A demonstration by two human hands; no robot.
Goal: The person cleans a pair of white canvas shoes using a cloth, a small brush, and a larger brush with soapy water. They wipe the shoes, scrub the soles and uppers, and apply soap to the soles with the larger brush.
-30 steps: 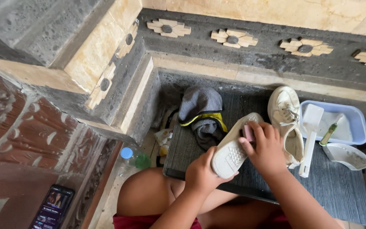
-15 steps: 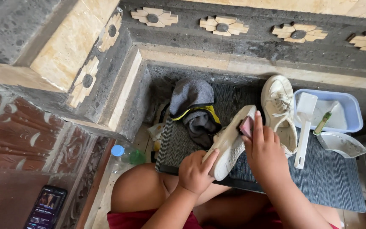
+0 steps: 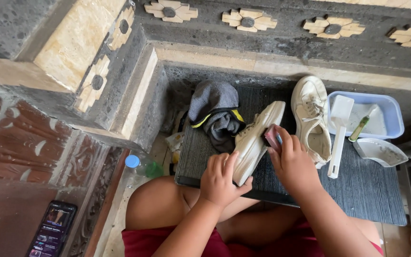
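White sneaker (image 3: 254, 138), head view: it lies tilted on its side over the near-left part of the dark ribbed mat (image 3: 372, 190), sole turned up. The left hand (image 3: 222, 180) is clamped round the heel end nearest the person. The right hand (image 3: 293, 162) grips a small pink block (image 3: 272, 138), fingers closed on it, and presses it against the sneaker's sole edge. The two hands are apart, one on each side of the sneaker.

Relative to the mat: a second white sneaker (image 3: 312, 119) lies on it just right of the held one. A grey cloth (image 3: 214, 112) is bunched at its far-left corner. A white long-handled brush (image 3: 338, 135) reaches from the mat into a blue tray (image 3: 396, 119) at its far-right corner. A white scoop-shaped dish (image 3: 379, 151) sits at its right. A green bottle with a blue cap (image 3: 141, 165) lies off its left edge, and a lit phone (image 3: 51, 229) well left of it.
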